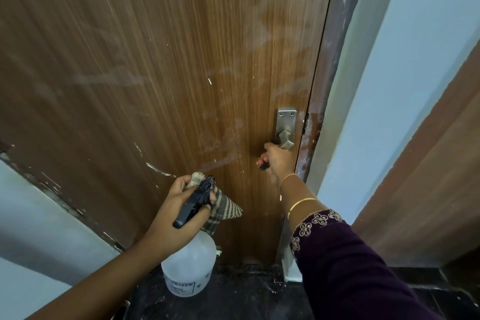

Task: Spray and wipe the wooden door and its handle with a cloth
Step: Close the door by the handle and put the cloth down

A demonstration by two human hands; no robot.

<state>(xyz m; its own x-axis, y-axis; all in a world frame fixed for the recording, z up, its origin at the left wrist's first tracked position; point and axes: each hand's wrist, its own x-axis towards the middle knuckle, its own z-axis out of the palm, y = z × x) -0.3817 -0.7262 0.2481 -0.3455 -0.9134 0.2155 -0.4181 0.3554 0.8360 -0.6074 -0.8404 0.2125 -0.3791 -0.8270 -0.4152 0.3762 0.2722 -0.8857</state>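
The wooden door (pixel 161 65) fills the view, brown with pale dusty smears and white scratches. Its metal handle (pixel 285 135) sits on a steel plate at the right edge. My right hand (pixel 276 161) grips the lever of the handle from below. My left hand (pixel 179 205) holds a white spray bottle (pixel 191 265) by its black trigger head (pixel 196 200), nozzle aimed at the door. A striped beige cloth (pixel 224 205) is bunched in the same hand, behind the trigger.
The dark door frame (pixel 327 80) runs down the right of the door, next to a pale blue wall (pixel 405 86). A brown panel (pixel 428 189) stands at far right. Dark tiled floor (pixel 233 293) lies below, and a pale wall (pixel 39 228) at lower left.
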